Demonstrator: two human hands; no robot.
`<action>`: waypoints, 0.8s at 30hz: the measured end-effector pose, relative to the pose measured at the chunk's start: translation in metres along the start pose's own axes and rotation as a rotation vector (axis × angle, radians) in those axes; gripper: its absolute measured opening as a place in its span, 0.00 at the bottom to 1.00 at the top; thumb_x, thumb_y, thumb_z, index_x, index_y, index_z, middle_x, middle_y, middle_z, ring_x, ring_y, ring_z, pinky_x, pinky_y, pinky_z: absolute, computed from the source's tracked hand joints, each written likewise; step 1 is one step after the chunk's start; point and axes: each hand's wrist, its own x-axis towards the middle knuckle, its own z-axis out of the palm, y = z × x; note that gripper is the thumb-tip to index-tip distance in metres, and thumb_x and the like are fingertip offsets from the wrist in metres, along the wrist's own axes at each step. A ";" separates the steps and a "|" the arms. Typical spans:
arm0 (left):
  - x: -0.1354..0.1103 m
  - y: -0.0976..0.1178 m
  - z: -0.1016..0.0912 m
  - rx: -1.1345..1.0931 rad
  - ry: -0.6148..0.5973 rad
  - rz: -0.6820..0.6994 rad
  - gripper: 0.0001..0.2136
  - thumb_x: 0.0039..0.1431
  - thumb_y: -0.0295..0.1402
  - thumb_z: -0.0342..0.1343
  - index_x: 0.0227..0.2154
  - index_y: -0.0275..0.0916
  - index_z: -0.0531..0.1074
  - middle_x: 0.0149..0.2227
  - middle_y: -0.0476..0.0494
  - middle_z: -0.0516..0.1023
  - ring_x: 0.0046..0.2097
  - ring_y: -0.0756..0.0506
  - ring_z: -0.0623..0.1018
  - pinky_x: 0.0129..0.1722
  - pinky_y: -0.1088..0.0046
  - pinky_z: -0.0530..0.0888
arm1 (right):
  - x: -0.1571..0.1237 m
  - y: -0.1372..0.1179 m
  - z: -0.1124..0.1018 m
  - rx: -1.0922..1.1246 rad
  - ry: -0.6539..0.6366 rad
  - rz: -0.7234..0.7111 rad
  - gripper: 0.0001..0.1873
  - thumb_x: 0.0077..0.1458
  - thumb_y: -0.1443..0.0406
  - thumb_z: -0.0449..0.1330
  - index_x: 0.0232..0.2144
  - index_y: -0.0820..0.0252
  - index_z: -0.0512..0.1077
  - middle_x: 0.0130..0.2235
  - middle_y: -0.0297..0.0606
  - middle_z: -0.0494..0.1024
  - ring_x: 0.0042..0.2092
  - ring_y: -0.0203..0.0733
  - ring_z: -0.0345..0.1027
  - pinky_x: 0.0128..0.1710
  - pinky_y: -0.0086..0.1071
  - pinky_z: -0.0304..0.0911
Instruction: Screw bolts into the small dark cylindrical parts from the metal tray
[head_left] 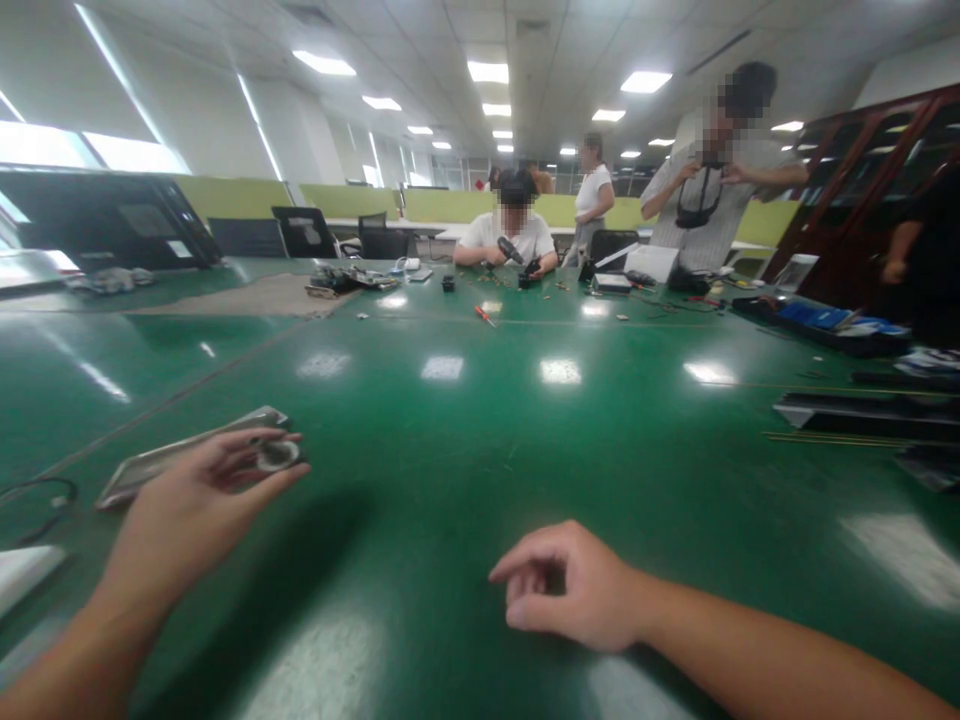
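Observation:
My left hand (196,492) is closed, pinching a small round piece (277,456) with a pale, shiny rim between thumb and fingers; its exact kind is unclear. It is held above the green table (450,460). Behind that hand, a long flat metallic tray-like thing (161,462) lies on the table, partly covered by the fingers. My right hand (574,590) hovers over the table near the front, fingers loosely curled and thumb apart from the index finger, with nothing visible in it.
Across the table a seated person (480,240) handles a dark drill-like tool. A red screwdriver (484,316) lies mid-table. Black metal profiles (862,412) and thin rods lie at right, beyond them a dark tool bag (817,325). A white object (26,575) sits at the left edge.

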 end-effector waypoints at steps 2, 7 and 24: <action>-0.003 0.031 0.015 -0.042 -0.117 0.076 0.27 0.49 0.53 0.65 0.48 0.40 0.76 0.46 0.40 0.83 0.46 0.38 0.82 0.55 0.54 0.76 | 0.001 0.003 -0.003 -0.016 0.133 -0.002 0.17 0.52 0.60 0.69 0.44 0.63 0.80 0.31 0.36 0.79 0.30 0.34 0.68 0.34 0.30 0.65; -0.028 0.088 0.059 -0.134 -0.421 0.403 0.15 0.56 0.42 0.64 0.45 0.46 0.77 0.43 0.46 0.82 0.44 0.42 0.80 0.48 0.64 0.76 | 0.008 0.008 -0.015 -0.156 0.416 -0.034 0.15 0.57 0.65 0.62 0.46 0.62 0.77 0.30 0.34 0.76 0.31 0.35 0.66 0.34 0.31 0.63; -0.085 0.079 0.111 -0.254 -0.591 0.503 0.24 0.53 0.29 0.67 0.53 0.48 0.71 0.49 0.50 0.81 0.50 0.46 0.80 0.53 0.71 0.74 | 0.002 -0.001 -0.010 -0.496 0.216 -0.146 0.21 0.46 0.75 0.63 0.45 0.59 0.74 0.38 0.36 0.78 0.37 0.40 0.71 0.39 0.34 0.65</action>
